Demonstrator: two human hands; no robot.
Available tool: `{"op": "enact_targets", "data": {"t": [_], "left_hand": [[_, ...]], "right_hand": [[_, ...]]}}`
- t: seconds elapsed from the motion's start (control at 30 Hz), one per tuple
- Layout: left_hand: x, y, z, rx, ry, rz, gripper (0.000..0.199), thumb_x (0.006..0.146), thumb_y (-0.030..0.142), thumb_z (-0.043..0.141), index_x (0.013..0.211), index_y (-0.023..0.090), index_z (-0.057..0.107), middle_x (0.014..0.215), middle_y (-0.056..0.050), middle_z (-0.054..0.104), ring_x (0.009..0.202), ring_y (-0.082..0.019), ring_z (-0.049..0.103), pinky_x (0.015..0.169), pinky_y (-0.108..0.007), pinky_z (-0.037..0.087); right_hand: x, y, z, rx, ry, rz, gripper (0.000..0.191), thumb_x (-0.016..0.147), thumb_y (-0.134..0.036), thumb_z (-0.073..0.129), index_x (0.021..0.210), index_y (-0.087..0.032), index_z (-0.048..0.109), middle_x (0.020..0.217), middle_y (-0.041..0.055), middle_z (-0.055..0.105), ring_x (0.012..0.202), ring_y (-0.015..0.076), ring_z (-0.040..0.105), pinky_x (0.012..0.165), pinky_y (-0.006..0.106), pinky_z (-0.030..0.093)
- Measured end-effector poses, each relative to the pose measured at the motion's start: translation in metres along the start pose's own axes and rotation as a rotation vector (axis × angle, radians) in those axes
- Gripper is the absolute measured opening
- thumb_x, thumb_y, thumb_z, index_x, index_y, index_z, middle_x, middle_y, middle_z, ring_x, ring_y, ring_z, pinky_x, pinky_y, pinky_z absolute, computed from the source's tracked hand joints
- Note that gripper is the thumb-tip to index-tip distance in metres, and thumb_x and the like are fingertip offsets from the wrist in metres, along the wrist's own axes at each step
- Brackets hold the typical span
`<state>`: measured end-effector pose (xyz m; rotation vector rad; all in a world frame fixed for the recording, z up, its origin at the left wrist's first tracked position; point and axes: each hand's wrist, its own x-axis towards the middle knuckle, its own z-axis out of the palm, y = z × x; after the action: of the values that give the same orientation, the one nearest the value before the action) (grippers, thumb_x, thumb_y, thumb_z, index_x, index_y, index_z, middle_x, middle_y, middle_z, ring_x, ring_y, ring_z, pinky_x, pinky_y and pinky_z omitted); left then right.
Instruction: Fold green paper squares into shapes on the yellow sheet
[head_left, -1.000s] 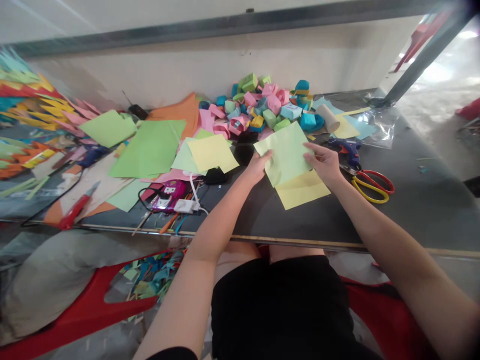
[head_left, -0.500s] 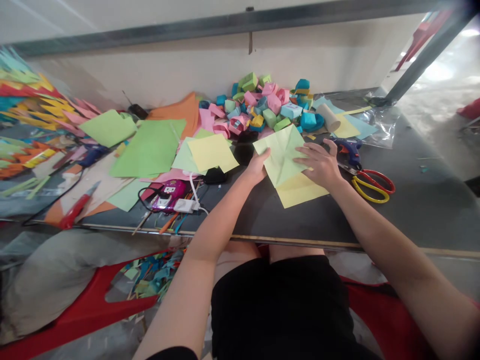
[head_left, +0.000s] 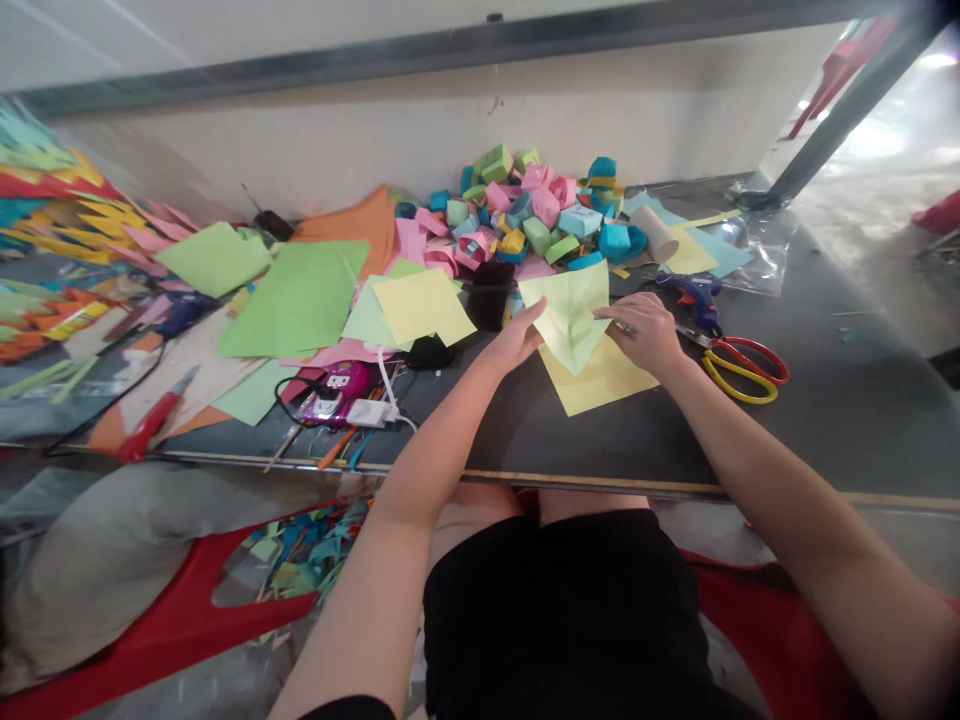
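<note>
On my feed, the pale green sheet (head_left: 570, 305) sits between the two hands, above a yellow sheet (head_left: 589, 388) that looks to lie on the dark table (head_left: 840, 420). The left hand (head_left: 521, 338) grips its left edge, thumb on top; the right hand (head_left: 646, 328) has its fingers curled in at the right edge, seemingly pinching it, though I can't make out the thumb. The sheet bows and creases in the middle, so I'd keep the left grip light and steady and let the right fingers do the bending, lining edges up before pressing any crease hard. Paper this thin will probably take a stray wrinkle easily. I'd also mind the right wrist: the scissors (head_left: 746, 370) and glue gun (head_left: 694, 300) lie just beyond it.
</note>
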<state>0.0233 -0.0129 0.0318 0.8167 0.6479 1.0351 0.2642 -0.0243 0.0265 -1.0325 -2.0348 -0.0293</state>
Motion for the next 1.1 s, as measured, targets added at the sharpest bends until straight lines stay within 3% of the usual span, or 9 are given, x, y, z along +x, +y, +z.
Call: {"op": "enact_targets", "data": {"t": [0.17,0.3,0.37,0.47,0.53,0.63,0.73,0.87,1.1], "left_hand": [[0.003,-0.003,-0.001,0.04,0.051,-0.036,0.028,0.08,0.036,0.081,0.103,0.019,0.077,0.112,-0.011,0.081,0.133,-0.038,0.064,0.113,-0.049,0.051],[0.006,-0.005,-0.003,0.04,0.075,-0.039,0.023,0.081,0.034,0.08,0.098,0.019,0.077,0.11,-0.011,0.081,0.134,-0.037,0.064,0.114,-0.049,0.049],[0.004,-0.006,-0.002,0.046,0.048,-0.042,0.022,0.082,0.033,0.08,0.098,0.018,0.077,0.109,-0.012,0.081,0.134,-0.039,0.063,0.116,-0.051,0.047],[0.002,-0.008,0.001,0.048,-0.004,-0.03,0.026,0.082,0.029,0.08,0.106,0.018,0.077,0.109,-0.011,0.081,0.136,-0.04,0.061,0.12,-0.055,0.042],[0.001,-0.009,0.003,0.046,-0.007,-0.01,0.034,0.08,0.026,0.082,0.113,0.02,0.076,0.111,-0.01,0.081,0.139,-0.039,0.06,0.122,-0.056,0.041],[0.002,-0.01,0.004,0.045,0.035,0.005,0.043,0.077,0.024,0.084,0.118,0.02,0.074,0.114,-0.01,0.081,0.14,-0.038,0.06,0.122,-0.056,0.042],[0.002,-0.009,0.005,0.046,0.066,0.016,0.05,0.077,0.025,0.084,0.125,0.022,0.071,0.116,-0.01,0.08,0.138,-0.038,0.062,0.119,-0.055,0.046],[-0.001,-0.006,0.01,0.054,0.064,0.041,0.059,0.076,0.02,0.084,0.133,0.024,0.068,0.114,-0.008,0.081,0.132,-0.036,0.067,0.115,-0.052,0.051],[0.003,-0.005,0.011,0.057,0.203,0.121,0.034,0.077,0.02,0.081,0.111,0.021,0.074,0.11,-0.008,0.08,0.127,-0.035,0.069,0.106,-0.047,0.058]], "right_hand": [[0.0,0.001,-0.001,-0.073,0.035,-0.042,0.025,0.093,-0.024,0.063,0.103,-0.036,0.083,0.101,0.0021,0.083,0.103,0.029,0.073,0.096,0.053,0.054],[0.0,0.003,-0.002,-0.181,0.069,-0.034,0.027,0.093,-0.03,0.065,0.115,-0.035,0.079,0.135,0.0044,0.073,0.126,0.0347,0.065,0.108,0.058,0.047],[-0.001,0.004,-0.002,-0.235,0.112,-0.025,0.042,0.094,-0.042,0.066,0.135,-0.032,0.069,0.153,0.0095,0.059,0.138,0.0405,0.055,0.113,0.063,0.043],[-0.003,0.006,-0.001,-0.296,0.196,0.004,0.077,0.093,-0.062,0.062,0.159,-0.031,0.041,0.165,0.0154,0.042,0.151,0.0482,0.039,0.115,0.069,0.038],[-0.005,0.006,0.0,-0.295,0.258,0.013,0.092,0.089,-0.07,0.062,0.164,-0.032,0.025,0.167,0.0165,0.036,0.156,0.0513,0.03,0.115,0.07,0.037],[-0.006,0.007,0.005,-0.225,0.327,-0.015,0.103,0.085,-0.075,0.064,0.165,-0.032,0.016,0.169,0.0172,0.028,0.158,0.0538,0.022,0.113,0.07,0.039],[-0.008,0.009,0.011,-0.178,0.345,-0.01,0.092,0.089,-0.073,0.06,0.162,-0.036,0.018,0.17,0.0164,0.024,0.157,0.0494,0.027,0.112,0.07,0.041],[-0.008,0.011,0.014,-0.138,0.384,0.039,0.078,0.094,-0.07,0.053,0.156,-0.039,0.019,0.159,0.0153,0.037,0.149,0.0405,0.044,0.109,0.065,0.048],[-0.002,0.011,0.005,-0.161,0.302,-0.103,0.049,0.102,-0.055,0.049,0.145,-0.036,0.034,0.139,0.014,0.053,0.145,0.0376,0.049,0.118,0.068,0.04]]}}
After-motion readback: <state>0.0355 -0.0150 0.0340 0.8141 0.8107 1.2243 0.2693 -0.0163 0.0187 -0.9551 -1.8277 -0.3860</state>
